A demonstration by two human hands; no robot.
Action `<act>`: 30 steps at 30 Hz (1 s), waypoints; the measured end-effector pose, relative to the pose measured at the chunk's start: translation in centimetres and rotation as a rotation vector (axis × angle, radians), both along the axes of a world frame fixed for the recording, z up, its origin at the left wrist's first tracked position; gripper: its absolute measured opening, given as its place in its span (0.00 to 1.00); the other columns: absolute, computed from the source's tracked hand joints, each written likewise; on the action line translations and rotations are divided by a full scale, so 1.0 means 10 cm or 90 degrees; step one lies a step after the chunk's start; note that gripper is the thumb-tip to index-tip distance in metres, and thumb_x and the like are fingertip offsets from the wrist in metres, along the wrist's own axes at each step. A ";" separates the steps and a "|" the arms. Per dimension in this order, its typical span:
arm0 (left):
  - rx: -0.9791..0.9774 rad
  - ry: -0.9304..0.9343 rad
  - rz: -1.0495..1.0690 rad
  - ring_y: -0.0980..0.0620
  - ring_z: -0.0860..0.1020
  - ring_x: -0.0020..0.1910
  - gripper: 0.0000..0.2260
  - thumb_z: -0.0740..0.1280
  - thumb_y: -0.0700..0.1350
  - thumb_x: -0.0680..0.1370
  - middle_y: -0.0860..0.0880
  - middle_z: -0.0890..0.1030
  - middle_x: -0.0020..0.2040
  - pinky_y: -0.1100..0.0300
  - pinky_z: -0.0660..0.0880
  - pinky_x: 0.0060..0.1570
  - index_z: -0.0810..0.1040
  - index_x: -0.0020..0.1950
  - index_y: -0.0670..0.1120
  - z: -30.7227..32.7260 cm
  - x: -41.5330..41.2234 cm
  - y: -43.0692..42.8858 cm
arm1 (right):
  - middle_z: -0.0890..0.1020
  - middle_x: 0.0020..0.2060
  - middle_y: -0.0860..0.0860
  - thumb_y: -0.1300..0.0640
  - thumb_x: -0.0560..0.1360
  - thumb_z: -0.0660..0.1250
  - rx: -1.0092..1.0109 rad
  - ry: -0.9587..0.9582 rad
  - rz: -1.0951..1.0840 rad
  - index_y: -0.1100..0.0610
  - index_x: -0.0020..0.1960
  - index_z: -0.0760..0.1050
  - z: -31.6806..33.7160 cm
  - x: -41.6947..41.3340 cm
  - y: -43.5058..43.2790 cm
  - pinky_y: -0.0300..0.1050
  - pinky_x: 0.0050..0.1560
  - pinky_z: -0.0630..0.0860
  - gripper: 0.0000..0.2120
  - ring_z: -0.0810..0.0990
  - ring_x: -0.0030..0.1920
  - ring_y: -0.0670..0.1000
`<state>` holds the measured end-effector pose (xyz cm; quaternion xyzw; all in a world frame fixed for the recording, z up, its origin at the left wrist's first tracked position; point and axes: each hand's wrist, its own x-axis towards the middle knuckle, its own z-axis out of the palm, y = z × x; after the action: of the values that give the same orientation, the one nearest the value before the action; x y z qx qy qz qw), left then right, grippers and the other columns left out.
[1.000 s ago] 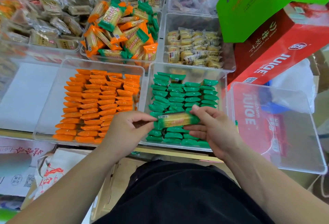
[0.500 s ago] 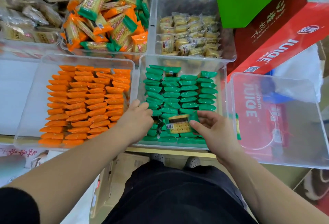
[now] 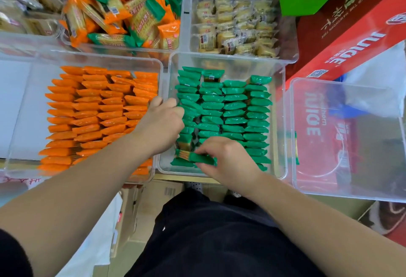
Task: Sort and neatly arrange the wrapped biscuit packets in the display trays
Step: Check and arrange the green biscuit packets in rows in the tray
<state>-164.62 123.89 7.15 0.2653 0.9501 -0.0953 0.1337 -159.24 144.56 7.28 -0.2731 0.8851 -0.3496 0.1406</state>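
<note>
Lower now, the green packet (image 3: 195, 158) lies in the green tray (image 3: 230, 61), near left corner, long side left to right. My right hand (image 3: 228, 158) pinches its right end. My left hand (image 3: 162, 122) is just beyond, its fingers hidden, so I cannot tell.

A second ago both hands held the green packet (image 3: 198, 158) up over the green tray (image 3: 278, 122). The right hand (image 3: 226, 160) has since carried it down and left, and now pinches it at the bottom row, lower left of the tray. The left hand (image 3: 163, 120) let go and moved up into the tray's left column.
</note>
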 end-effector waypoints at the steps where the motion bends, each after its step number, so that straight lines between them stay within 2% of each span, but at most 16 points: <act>1: 0.014 0.014 0.010 0.47 0.68 0.50 0.02 0.73 0.47 0.74 0.53 0.73 0.42 0.49 0.60 0.48 0.85 0.42 0.50 0.01 0.00 -0.02 | 0.83 0.44 0.53 0.58 0.69 0.76 0.031 0.011 0.021 0.59 0.50 0.83 -0.06 -0.03 -0.06 0.49 0.46 0.80 0.11 0.81 0.45 0.55; 3: 0.049 0.036 0.030 0.47 0.68 0.51 0.03 0.72 0.48 0.74 0.53 0.75 0.43 0.49 0.59 0.47 0.86 0.42 0.51 0.05 -0.01 -0.07 | 0.81 0.42 0.55 0.60 0.67 0.77 0.082 0.026 0.070 0.61 0.47 0.82 -0.15 -0.07 -0.17 0.53 0.44 0.81 0.11 0.81 0.44 0.60; 6: 0.097 0.032 0.052 0.47 0.69 0.57 0.07 0.68 0.51 0.78 0.54 0.78 0.50 0.48 0.64 0.53 0.86 0.50 0.51 0.18 0.00 -0.09 | 0.79 0.38 0.55 0.63 0.62 0.80 0.136 0.030 0.104 0.60 0.43 0.83 -0.25 -0.10 -0.26 0.51 0.37 0.81 0.11 0.80 0.41 0.60; 8: 0.123 0.041 0.073 0.47 0.71 0.58 0.09 0.67 0.52 0.79 0.53 0.80 0.51 0.48 0.67 0.55 0.85 0.52 0.51 0.31 0.00 -0.12 | 0.79 0.37 0.54 0.63 0.61 0.80 0.171 0.028 0.110 0.58 0.43 0.84 -0.28 -0.11 -0.29 0.50 0.36 0.81 0.12 0.80 0.40 0.60; 10: 0.197 0.073 0.105 0.45 0.74 0.52 0.07 0.70 0.49 0.77 0.51 0.81 0.45 0.48 0.70 0.50 0.85 0.44 0.48 0.41 0.02 -0.19 | 0.80 0.40 0.54 0.59 0.66 0.78 0.218 0.034 0.130 0.56 0.47 0.85 -0.30 -0.16 -0.32 0.54 0.42 0.80 0.10 0.78 0.44 0.60; 13: 0.303 0.079 0.189 0.43 0.77 0.40 0.08 0.72 0.45 0.73 0.47 0.80 0.35 0.47 0.76 0.44 0.82 0.34 0.44 0.53 0.07 -0.36 | 0.80 0.49 0.52 0.50 0.75 0.69 0.304 0.024 0.206 0.52 0.57 0.84 -0.31 -0.24 -0.34 0.54 0.54 0.75 0.12 0.73 0.51 0.57; 16: 0.372 0.076 0.271 0.45 0.77 0.39 0.09 0.72 0.44 0.74 0.47 0.80 0.35 0.51 0.74 0.40 0.82 0.35 0.44 0.64 0.19 -0.45 | 0.78 0.55 0.52 0.51 0.79 0.61 0.350 0.034 0.237 0.51 0.63 0.80 -0.30 -0.24 -0.33 0.53 0.58 0.71 0.15 0.70 0.54 0.56; 19: 0.435 0.083 0.367 0.50 0.74 0.36 0.05 0.74 0.43 0.74 0.52 0.78 0.36 0.61 0.63 0.33 0.83 0.38 0.45 0.71 0.38 -0.51 | 0.74 0.60 0.51 0.51 0.81 0.56 0.396 0.037 0.258 0.51 0.68 0.74 -0.27 -0.19 -0.32 0.53 0.57 0.66 0.18 0.67 0.57 0.57; 23: 0.526 0.064 0.517 0.54 0.76 0.34 0.06 0.74 0.44 0.75 0.53 0.82 0.37 0.62 0.67 0.33 0.82 0.38 0.51 0.67 0.68 -0.54 | 0.72 0.64 0.49 0.51 0.82 0.54 0.420 0.004 0.273 0.49 0.73 0.69 -0.23 -0.22 -0.32 0.53 0.59 0.64 0.20 0.66 0.58 0.56; 26: 0.596 0.035 0.625 0.57 0.76 0.34 0.06 0.74 0.43 0.74 0.56 0.82 0.37 0.61 0.69 0.33 0.83 0.38 0.50 0.63 0.89 -0.51 | 0.72 0.67 0.48 0.50 0.82 0.54 0.431 -0.028 0.274 0.47 0.75 0.67 -0.20 -0.24 -0.31 0.55 0.63 0.63 0.22 0.66 0.60 0.56; 30: 0.644 0.006 0.674 0.55 0.78 0.36 0.08 0.75 0.42 0.75 0.56 0.83 0.38 0.61 0.73 0.30 0.83 0.37 0.52 0.58 1.07 -0.47 | 0.65 0.75 0.46 0.50 0.81 0.56 0.435 -0.066 0.267 0.44 0.76 0.67 -0.16 -0.24 -0.33 0.56 0.67 0.61 0.23 0.63 0.65 0.55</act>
<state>-153.91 119.17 12.96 -0.2003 0.8796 0.4311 0.0187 -161.61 141.30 5.72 -0.3675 0.8672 -0.0118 0.3359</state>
